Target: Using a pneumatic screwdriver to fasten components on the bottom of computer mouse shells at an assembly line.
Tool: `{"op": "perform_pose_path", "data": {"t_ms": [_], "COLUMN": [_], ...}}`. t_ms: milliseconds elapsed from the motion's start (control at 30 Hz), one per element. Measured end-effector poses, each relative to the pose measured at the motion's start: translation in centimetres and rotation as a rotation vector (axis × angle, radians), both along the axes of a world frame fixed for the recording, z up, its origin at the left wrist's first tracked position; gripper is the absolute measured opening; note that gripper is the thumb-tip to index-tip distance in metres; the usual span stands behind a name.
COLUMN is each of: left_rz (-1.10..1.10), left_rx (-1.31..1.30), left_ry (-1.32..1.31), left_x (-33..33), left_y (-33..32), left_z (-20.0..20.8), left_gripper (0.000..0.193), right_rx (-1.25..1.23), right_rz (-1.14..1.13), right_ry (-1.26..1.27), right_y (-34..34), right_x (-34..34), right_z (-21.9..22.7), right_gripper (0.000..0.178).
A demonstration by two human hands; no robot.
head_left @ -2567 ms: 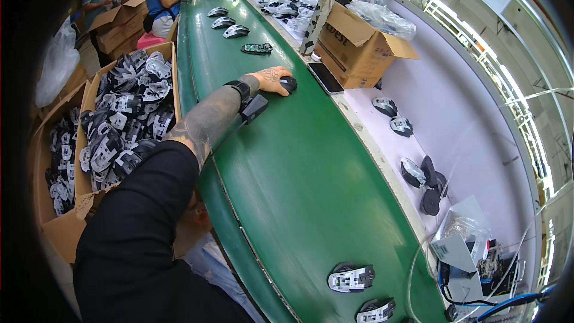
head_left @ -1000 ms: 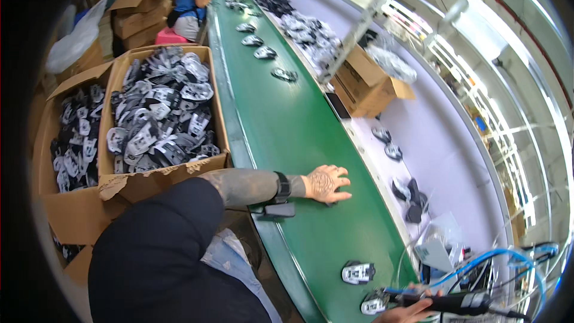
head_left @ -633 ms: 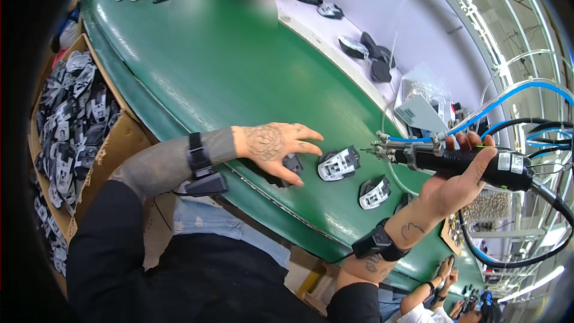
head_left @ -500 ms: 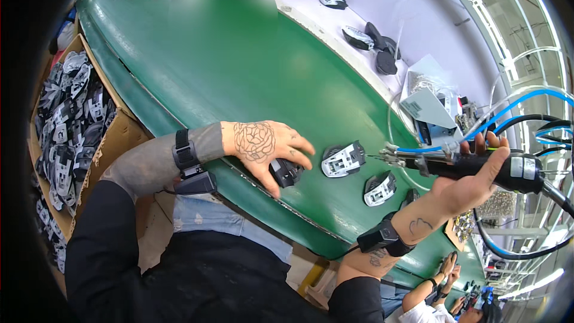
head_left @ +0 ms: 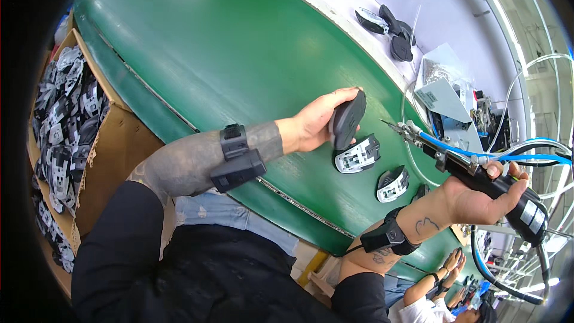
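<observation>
My left hand [head_left: 317, 122] is closed around a black computer mouse [head_left: 348, 118], lifted above the green surface with its flat, dark oval side turned toward the right. Just below it lies an open mouse housing [head_left: 357, 154] with a grey-white inner part. A second such housing [head_left: 393, 184] rests a little nearer and to the right. My right hand [head_left: 484, 200] grips a black powered screwdriver [head_left: 478, 176] with a blue hose along it. Its thin tip points left, in the air beside the raised mouse and apart from it.
A cardboard box [head_left: 116, 143] full of mouse housings stands at left. The green worktop [head_left: 227, 66] runs diagonally. Along the white ledge [head_left: 323, 6] lie several mouse parts and a tilted pale box [head_left: 442, 101]. Hoses hang at right; a co-worker's hands [head_left: 451, 263] are at lower right.
My left hand has picked up the dark mouse from the green surface, raised it and moved right, turning it. The screwdriver has tilted, its tip now higher. The view has shifted slightly.
</observation>
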State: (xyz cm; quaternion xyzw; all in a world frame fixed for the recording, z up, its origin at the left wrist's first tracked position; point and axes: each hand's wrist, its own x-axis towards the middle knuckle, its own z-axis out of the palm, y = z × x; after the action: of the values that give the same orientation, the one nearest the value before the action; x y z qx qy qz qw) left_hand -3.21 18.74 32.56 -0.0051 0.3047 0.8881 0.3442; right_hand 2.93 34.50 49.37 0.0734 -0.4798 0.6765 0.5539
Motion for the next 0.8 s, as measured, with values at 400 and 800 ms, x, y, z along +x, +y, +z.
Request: {"op": "perform_pose_path", "data": {"t_ms": [400,800], "left_rz": [-0.055,-0.037], "left_rx": [0.199,0.188], "left_ry": [-0.009,0.048], "left_x": [1.2,1.5], "left_y": [-0.3,-0.5], "left_z": [-1.0,-0.8], "left_gripper": [0.038,0.043], "right_rx": [0.093,0.073], "right_rz": [0.053,0.090], "right_ry": [0.046,0.084], "right_y": [-1.4,-1.4], "right_x": [0.0,0.6], "right_z": [-1.0,-0.6], "right_gripper": [0.029,0.028]}}
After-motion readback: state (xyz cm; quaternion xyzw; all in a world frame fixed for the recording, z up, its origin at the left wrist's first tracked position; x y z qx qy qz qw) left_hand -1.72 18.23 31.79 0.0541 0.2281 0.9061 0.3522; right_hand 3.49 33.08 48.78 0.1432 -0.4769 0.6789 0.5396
